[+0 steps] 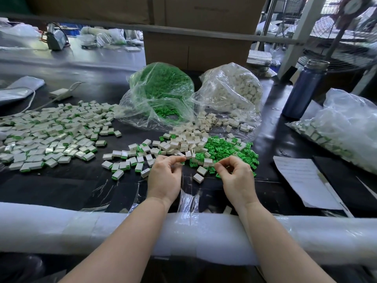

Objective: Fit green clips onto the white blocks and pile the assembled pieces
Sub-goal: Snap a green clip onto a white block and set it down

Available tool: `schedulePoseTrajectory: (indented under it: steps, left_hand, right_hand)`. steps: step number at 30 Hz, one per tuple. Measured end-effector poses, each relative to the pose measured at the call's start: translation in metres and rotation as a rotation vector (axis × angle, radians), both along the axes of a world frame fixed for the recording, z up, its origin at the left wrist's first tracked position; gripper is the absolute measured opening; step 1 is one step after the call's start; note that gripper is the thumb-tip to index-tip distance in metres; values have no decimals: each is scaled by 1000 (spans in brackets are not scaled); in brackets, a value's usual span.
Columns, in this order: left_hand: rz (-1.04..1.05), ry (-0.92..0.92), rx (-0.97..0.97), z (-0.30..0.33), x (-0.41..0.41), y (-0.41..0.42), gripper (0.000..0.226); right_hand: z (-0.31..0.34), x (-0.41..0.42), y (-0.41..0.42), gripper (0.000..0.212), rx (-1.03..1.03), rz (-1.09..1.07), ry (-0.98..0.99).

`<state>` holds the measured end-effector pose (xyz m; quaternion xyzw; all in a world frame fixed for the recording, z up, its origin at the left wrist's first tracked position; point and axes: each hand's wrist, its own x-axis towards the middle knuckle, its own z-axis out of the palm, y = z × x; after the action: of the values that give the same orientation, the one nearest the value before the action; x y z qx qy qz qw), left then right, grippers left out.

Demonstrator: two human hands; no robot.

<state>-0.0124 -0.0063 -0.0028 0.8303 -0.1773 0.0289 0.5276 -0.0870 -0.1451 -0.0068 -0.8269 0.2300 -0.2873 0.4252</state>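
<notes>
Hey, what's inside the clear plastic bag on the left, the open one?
The left bag holds loose green clips, some spilling at its mouth. What lies deeper under them is covered.

A factory assembly bench: beyond the fingers, clear plastic bags of green clips (163, 82) and white blocks (240, 88), brown cardboard cartons (195, 48), a caged industrial fan (344, 48).

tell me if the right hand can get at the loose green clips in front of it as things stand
Probably yes. The right hand hovers right at the near edge of the loose green clips, with nothing between them. Its fingers are curled in a pinch, perhaps already on a small piece, which could hinder picking another.
</notes>
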Motion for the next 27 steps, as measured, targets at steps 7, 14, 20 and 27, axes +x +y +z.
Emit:
schedulePoseTrajectory:
  steps: [7, 14, 20, 27]
  left_hand:
    - [175, -48, 106, -6, 7, 2, 11]
    - [296, -57, 260, -7, 8, 6, 33]
    - [240, -206, 441, -5, 1, 4, 17]
    - [-252, -332, 370, -6, -6, -5, 21]
  right_hand:
    - [-1, 0, -1, 12, -74, -49, 71]
    - [0, -1, -3, 5, -139, -156, 229]
    - [-1, 0, -1, 10, -216, -217, 365]
    - [1, -1, 1, 18, -323, -195, 407]
